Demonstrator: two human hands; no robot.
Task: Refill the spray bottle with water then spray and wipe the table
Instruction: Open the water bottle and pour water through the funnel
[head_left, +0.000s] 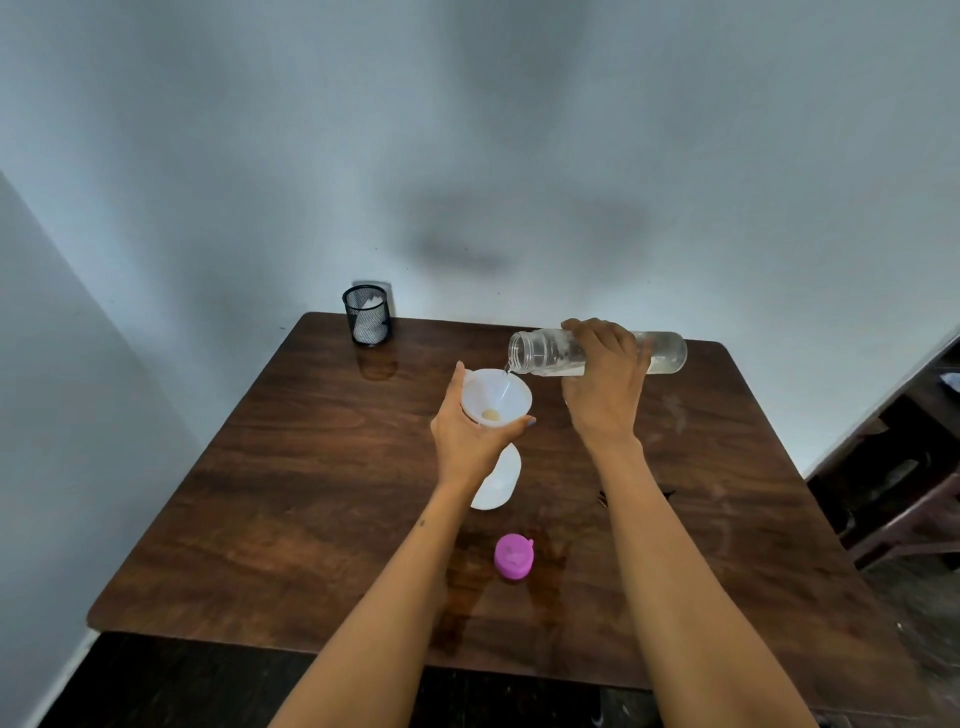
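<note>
Pouring mid-frame: right hand (605, 384) grasps tipped water bottle (597, 353), mouth over funnel (496, 397) so water runs in. Left hand (467, 441) grips funnel steady atop white spray bottle (498, 480). Pink cap (513, 556) off, lower tabletop (260, 493).

I see pale grey-blue walls (467, 130) meeting in a corner at left, with soft shadows on them. Dark wood surface (311, 493) is pushed against the back wall. Dark wooden furniture (893, 483) at right, partly cut off. Floor dark.
</note>
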